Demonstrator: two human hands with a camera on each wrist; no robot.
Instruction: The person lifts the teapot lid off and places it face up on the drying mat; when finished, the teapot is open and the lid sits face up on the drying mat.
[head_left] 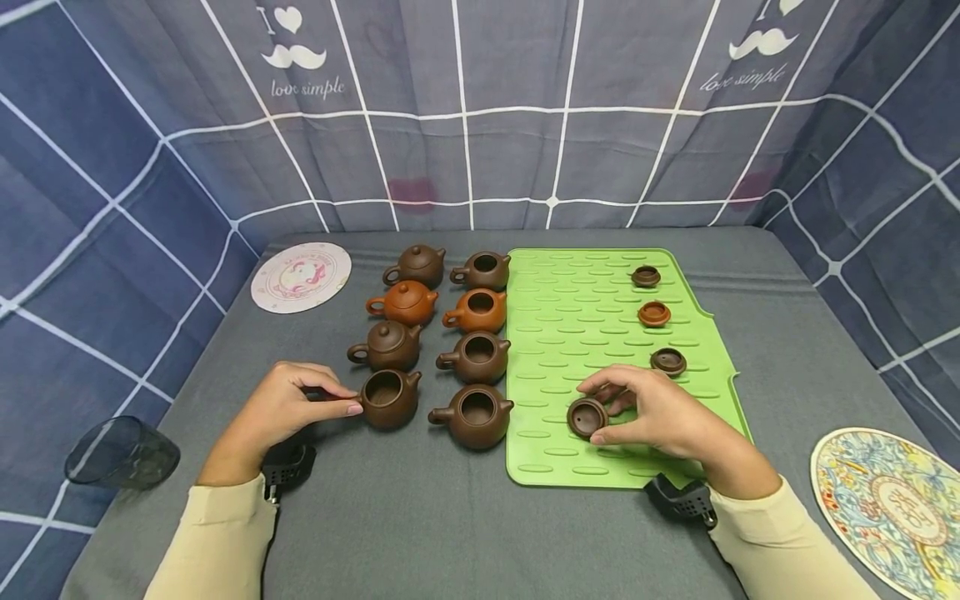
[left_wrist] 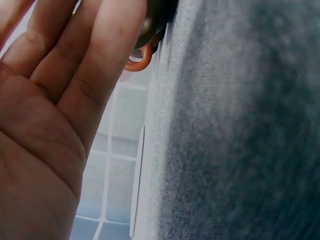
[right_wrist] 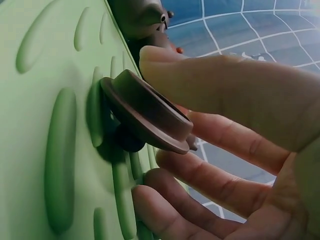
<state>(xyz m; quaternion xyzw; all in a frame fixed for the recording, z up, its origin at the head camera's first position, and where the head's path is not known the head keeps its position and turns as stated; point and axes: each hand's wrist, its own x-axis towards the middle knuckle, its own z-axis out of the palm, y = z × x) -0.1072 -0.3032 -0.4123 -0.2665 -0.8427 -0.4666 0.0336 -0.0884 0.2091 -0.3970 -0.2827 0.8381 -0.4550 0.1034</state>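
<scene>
In the head view my left hand (head_left: pixel 303 396) pinches the handle of a dark brown lidless teapot (head_left: pixel 389 402) between thumb and fingers. In the left wrist view, that pot is mostly hidden behind the fingers (left_wrist: pixel 82 55). My right hand (head_left: pixel 648 408) is over the green mat (head_left: pixel 540 462), thumb and index finger on either side of a small brown teapot lid (head_left: pixel 587 419). This lid is upside down, hollow side up. The right wrist view shows the lid (right_wrist: pixel 150 112) tilted, its knob toward the mat, with the thumb (right_wrist: pixel 170 70) by its edge.
Three lidded teapots, including an orange-brown one (head_left: pixel 406 302), stand behind the left pot. Several lidless ones, like this brown pot (head_left: pixel 477 419), line the mat's left edge. Three upturned lids (head_left: pixel 654 314) lie on the mat. A dark glass (head_left: pixel 123 454) and round coasters (head_left: pixel 302 277) are farther out.
</scene>
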